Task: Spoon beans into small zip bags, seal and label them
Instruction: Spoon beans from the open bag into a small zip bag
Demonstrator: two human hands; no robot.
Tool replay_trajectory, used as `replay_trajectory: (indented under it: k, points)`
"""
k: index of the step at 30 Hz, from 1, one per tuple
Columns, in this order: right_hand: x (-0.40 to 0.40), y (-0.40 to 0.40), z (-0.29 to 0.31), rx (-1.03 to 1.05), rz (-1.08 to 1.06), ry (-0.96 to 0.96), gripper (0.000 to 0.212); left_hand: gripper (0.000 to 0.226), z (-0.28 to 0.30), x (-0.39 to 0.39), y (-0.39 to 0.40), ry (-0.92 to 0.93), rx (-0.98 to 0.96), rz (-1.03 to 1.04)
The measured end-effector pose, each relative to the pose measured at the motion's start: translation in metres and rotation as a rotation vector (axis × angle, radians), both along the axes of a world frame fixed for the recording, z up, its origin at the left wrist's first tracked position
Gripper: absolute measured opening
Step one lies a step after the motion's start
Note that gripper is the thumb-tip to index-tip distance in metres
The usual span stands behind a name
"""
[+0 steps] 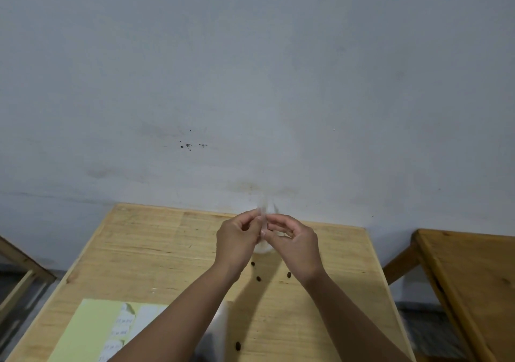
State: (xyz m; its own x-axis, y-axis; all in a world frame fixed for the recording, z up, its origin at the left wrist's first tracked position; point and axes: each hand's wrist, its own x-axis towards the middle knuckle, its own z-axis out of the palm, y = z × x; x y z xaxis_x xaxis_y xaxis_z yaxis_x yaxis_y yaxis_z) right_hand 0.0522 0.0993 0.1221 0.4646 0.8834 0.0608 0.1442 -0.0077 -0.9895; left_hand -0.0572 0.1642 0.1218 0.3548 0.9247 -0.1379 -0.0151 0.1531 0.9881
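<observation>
A small clear zip bag point(263, 211) is held up between both hands above the far part of the wooden table point(156, 253). My left hand point(237, 239) pinches its left side and my right hand point(292, 241) pinches its right side, fingertips almost meeting. The bag is blurred and nearly see-through; its contents cannot be made out. Several dark beans point(259, 278) lie loose on the table below my hands. A yellow-green label sheet point(92, 328) with white stickers lies at the near left, partly hidden by my left forearm.
A grey wall rises directly behind the table. A second wooden table point(468, 272) stands to the right across a gap. A wooden frame point(25, 272) shows at the left edge. Something pale and clear point(220, 325) lies between my forearms.
</observation>
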Motion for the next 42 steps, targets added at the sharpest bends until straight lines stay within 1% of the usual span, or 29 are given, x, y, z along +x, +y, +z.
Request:
replay_trajectory:
  k: [3,6,10,12,14,18,20,22,25,27,30,34,36,37,38,41,42]
  points:
    - [-0.002,-0.001,0.003,0.025,0.008,-0.019,0.032,0.019,0.005,0.0,0.001,0.017,0.025,0.011]
    - [-0.008,0.0,0.006,0.026,-0.019,-0.03,0.03,0.022,0.008,-0.002,-0.002,0.06,0.133,0.041]
    - [-0.014,0.001,0.009,0.022,0.009,-0.184,0.032,0.023,0.009,-0.005,-0.005,0.131,0.233,0.064]
    - [-0.015,0.002,0.007,0.016,-0.018,-0.289,0.03,0.022,0.009,-0.004,-0.006,0.155,0.24,0.066]
    - [-0.017,0.005,0.003,0.011,-0.051,-0.34,0.026,0.022,0.009,-0.004,-0.005,0.171,0.236,0.06]
    - [-0.016,0.006,0.001,-0.012,-0.075,-0.268,0.022,0.022,0.006,-0.01,-0.003,0.179,0.217,0.04]
    - [-0.016,0.008,0.002,-0.042,-0.065,-0.287,0.024,0.022,0.004,-0.013,-0.002,0.185,0.206,0.013]
    - [-0.016,0.008,0.002,-0.075,-0.089,-0.322,0.021,0.021,0.003,-0.016,-0.001,0.232,0.232,0.009]
    - [-0.011,0.008,0.003,-0.108,-0.192,-0.339,0.018,0.026,0.001,-0.021,0.003,0.287,0.264,0.101]
    - [-0.008,0.008,0.004,-0.127,-0.212,-0.328,0.017,0.028,0.0,-0.026,0.005,0.305,0.286,0.14]
    - [-0.011,0.008,0.007,-0.146,-0.184,-0.283,0.017,0.023,-0.001,-0.029,0.006,0.296,0.297,0.104]
    - [-0.014,0.007,0.009,-0.155,-0.057,-0.273,0.023,0.025,-0.003,-0.037,0.005,0.222,0.348,-0.003]
    - [-0.016,0.006,0.009,-0.163,-0.019,-0.287,0.025,0.032,-0.006,-0.042,0.006,0.214,0.433,-0.065]
    - [-0.017,0.005,0.009,-0.16,-0.007,-0.301,0.025,0.039,-0.008,-0.045,0.007,0.236,0.489,-0.106]
    - [-0.018,0.005,0.01,-0.156,0.001,-0.315,0.025,0.051,-0.01,-0.048,0.009,0.28,0.542,-0.155]
    - [-0.023,0.006,0.01,-0.154,0.009,-0.309,0.025,0.103,-0.017,-0.055,0.015,0.428,0.633,-0.336]
    - [-0.023,0.007,0.009,-0.164,0.02,-0.292,0.025,0.116,-0.02,-0.055,0.017,0.464,0.659,-0.385]
